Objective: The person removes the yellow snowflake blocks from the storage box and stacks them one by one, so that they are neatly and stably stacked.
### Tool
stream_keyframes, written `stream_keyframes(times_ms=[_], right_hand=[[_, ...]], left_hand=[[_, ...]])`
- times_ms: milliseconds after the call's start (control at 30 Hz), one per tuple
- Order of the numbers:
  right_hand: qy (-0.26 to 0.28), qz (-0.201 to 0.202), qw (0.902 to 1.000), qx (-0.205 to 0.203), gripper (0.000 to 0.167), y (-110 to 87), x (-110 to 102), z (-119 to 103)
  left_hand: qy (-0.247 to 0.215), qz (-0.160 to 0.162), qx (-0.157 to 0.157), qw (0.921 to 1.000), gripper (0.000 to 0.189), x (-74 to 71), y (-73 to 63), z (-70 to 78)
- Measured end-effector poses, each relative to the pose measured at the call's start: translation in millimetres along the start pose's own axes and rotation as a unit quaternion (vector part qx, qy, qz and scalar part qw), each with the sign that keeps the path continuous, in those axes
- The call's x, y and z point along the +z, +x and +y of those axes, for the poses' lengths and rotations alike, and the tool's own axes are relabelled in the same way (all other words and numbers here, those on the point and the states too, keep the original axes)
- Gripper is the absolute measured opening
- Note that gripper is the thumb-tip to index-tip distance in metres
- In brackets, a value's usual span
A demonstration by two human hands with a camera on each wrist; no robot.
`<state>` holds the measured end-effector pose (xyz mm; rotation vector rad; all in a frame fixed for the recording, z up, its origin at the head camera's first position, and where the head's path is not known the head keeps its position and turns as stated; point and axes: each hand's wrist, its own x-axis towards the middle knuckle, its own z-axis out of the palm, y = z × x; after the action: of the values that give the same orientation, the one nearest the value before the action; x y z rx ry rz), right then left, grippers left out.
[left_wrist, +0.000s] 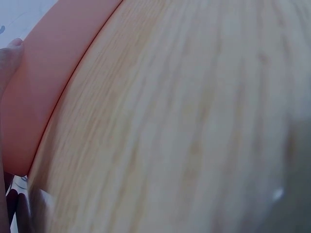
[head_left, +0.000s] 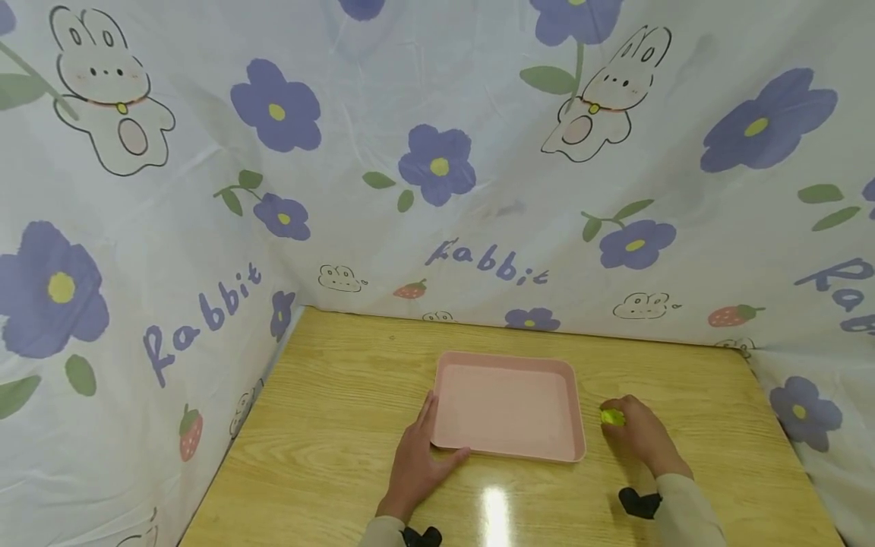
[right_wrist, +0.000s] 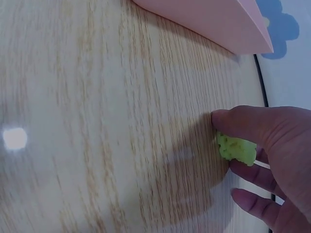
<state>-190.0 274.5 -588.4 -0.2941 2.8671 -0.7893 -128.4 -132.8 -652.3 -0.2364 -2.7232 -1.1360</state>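
Note:
A shallow pink rectangular tray (head_left: pixel 509 454) lies on the wooden table. At its near left corner is my left hand (head_left: pixel 420 465), its fingers along the left side and its thumb by the front wall. The left wrist view shows the thumb (left_wrist: pixel 10 56) touching the tray wall (left_wrist: pixel 58 58). To the right of the tray, my right hand (head_left: pixel 642 431) pinches a small yellow-green lump (head_left: pixel 613 416) between thumb and fingers. Seen from the right wrist, the lump (right_wrist: pixel 236 149) has a pitted, sponge-like surface and is held close to the tabletop; whether it touches is unclear.
The wooden tabletop (head_left: pixel 328 403) surrounds the tray. A white cloth (head_left: pixel 369 220) printed with rabbits, purple flowers and strawberries hangs behind and along both sides of the table. Light glares off the table (head_left: pixel 495 509) in front of the tray.

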Motion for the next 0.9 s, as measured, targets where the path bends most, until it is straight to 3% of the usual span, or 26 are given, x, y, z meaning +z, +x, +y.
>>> stream_keyframes(times_ms=[333, 467, 667, 767, 900], right_hand=[[-0.002, 0.003, 1.0, -0.001, 0.032, -0.9, -2, 7], [-0.022, 0.035, 0.9991, 0.0, 0.042, -4.3, 0, 5], [-0.002, 0.13, 0.9915, -0.002, 0.058, -14.9, 13, -26], [0.02, 0.127, 0.9915, -0.019, 0.065, -17.2, 25, -44], [0.027, 0.095, 0.9948, -0.024, 0.073, -19.3, 42, -58]], left_hand=[[-0.001, -0.004, 0.009, 1.0, 0.108, 6.8, 3.3, -0.3], [-0.003, -0.007, 0.01, 0.9999, 0.107, 8.1, 4.6, 1.7], [0.011, -0.005, 0.01, 0.9999, 0.109, 7.9, 3.4, 0.8], [0.011, 0.0, 0.008, 0.9999, 0.109, 6.9, 3.7, 0.4], [0.005, -0.002, 0.0, 1.0, 0.108, 5.6, 4.6, 1.0]])
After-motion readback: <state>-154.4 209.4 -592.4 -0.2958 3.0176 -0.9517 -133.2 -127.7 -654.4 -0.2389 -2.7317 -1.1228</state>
